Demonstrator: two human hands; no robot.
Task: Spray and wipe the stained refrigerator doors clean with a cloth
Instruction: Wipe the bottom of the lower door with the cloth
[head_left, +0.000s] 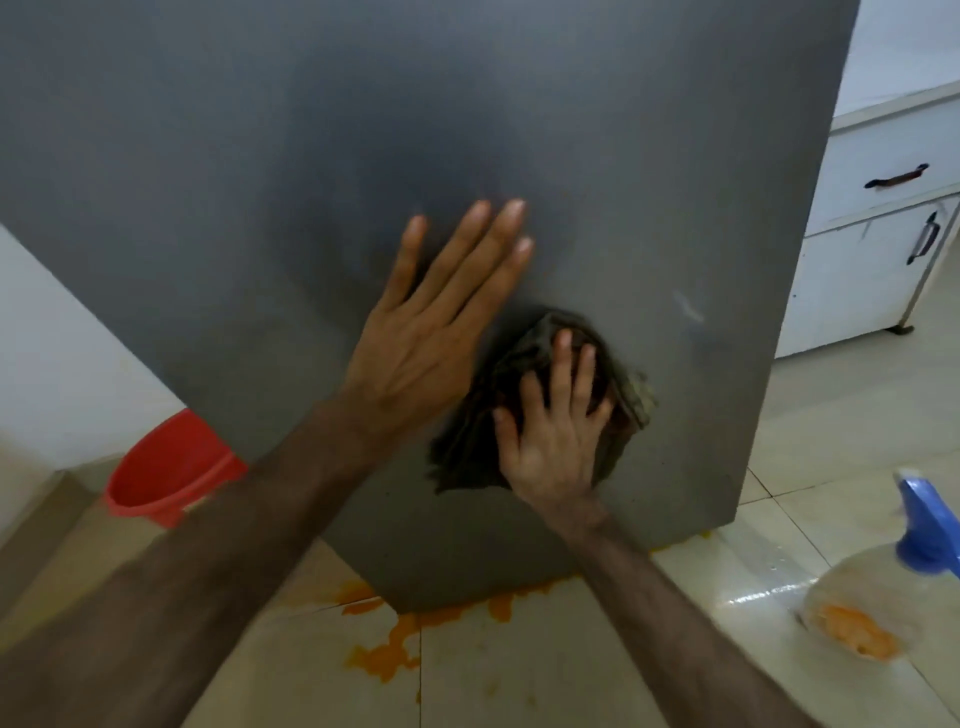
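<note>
Tiled kitchen floor (810, 415), grey refrigerator door (467, 130) — wiping step in hand.
Dark cloth (467, 447) is pressed low on the door by the right hand (556, 441), fingers spread; left hand (431, 332) is laid flat beside it — further strokes judged needed.

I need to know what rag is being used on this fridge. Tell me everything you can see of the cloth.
The dark, olive-brown cloth is a crumpled, folded rag of soft woven fabric with a frayed-looking, lighter edge at its right side. It lies bunched flat against the lower part of the grey refrigerator door. The right hand presses it there with fingers spread over its middle, covering much of it. The left hand rests flat on the door just beside it.
</note>
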